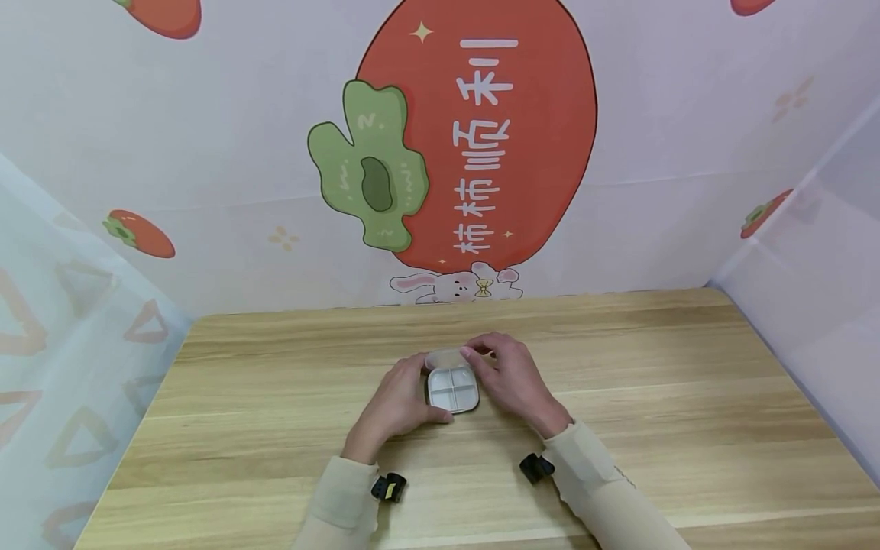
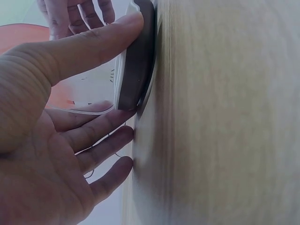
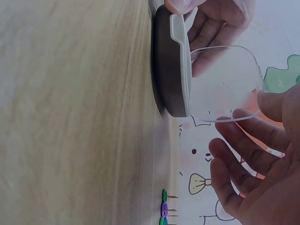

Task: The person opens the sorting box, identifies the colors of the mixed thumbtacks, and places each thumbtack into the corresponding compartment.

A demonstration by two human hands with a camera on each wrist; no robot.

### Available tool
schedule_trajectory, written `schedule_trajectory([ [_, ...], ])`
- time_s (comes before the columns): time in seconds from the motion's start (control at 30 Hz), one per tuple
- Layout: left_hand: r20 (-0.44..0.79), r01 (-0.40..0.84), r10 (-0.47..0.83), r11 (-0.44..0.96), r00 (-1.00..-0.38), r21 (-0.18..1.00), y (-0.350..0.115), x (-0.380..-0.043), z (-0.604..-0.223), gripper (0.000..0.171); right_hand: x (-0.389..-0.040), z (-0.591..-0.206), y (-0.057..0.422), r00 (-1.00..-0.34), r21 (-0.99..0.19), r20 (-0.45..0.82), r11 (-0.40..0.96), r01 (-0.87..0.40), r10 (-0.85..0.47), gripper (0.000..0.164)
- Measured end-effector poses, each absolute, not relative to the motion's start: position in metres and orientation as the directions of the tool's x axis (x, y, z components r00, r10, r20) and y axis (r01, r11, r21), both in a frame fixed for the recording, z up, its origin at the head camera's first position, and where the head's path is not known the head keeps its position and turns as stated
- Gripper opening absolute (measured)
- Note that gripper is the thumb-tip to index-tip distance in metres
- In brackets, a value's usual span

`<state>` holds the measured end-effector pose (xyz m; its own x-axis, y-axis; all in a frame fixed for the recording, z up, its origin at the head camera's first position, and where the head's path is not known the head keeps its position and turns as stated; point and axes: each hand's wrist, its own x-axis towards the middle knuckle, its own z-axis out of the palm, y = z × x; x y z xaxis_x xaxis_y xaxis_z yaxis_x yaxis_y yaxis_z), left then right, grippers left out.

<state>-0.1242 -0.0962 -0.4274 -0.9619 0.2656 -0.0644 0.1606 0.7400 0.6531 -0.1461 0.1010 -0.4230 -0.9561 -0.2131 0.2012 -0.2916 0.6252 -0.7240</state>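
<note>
A small square pill box (image 1: 454, 389) with a white four-part inside and a dark outer shell sits on the wooden table, its clear lid (image 3: 225, 84) raised at the far side. My left hand (image 1: 400, 397) grips the box from the left, thumb on its near edge and fingers around the side and back. On the far right, my right hand (image 1: 512, 376) pinches the lid's edge between thumb and index finger. The compartments look empty from above. The box's dark side (image 2: 136, 61) shows in the left wrist view, close to the tabletop.
The light wood table (image 1: 275, 428) meets a white cloth backdrop (image 1: 261, 153) printed with persimmons and a rabbit. Small green and purple pieces with thin points (image 3: 164, 208) show near the table's far edge. Black wrist cameras (image 1: 389, 487) are on both sleeves.
</note>
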Motion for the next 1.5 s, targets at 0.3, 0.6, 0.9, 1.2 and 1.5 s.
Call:
schedule_trajectory([
  [0.3,-0.062,0.159,0.264,0.735,-0.963,0.659,-0.0963,-0.1236,-0.4276,0.087,-0.1450,-0.4225,0.1019,-0.956,-0.733,0.186,0.616,-0.288,-0.226,0.024],
  [0.6,-0.077,0.140,0.250,0.743,-0.965,0.655,-0.0954,-0.1224,-0.4280,0.088,-0.1457,-0.4246,0.1027,-0.963,-0.745,0.167,0.613,-0.264,-0.212,0.023],
  [0.9,-0.077,0.143,0.259,0.730,-0.963,0.668,-0.0967,-0.1233,-0.4297,0.087,-0.1478,-0.4251,0.1031,-0.964,-0.759,0.155,0.599,-0.255,-0.215,0.024],
  [1.2,-0.078,0.138,0.256,0.727,-0.964,0.673,-0.0959,-0.1240,-0.4278,0.083,-0.1497,-0.4262,0.1049,-0.965,-0.770,0.149,0.588,-0.249,-0.214,0.026],
  [1.5,-0.069,0.155,0.270,0.725,-0.960,0.671,-0.0967,-0.1261,-0.4279,0.080,-0.1505,-0.4254,0.1046,-0.970,-0.789,0.142,0.570,-0.231,-0.196,0.023],
])
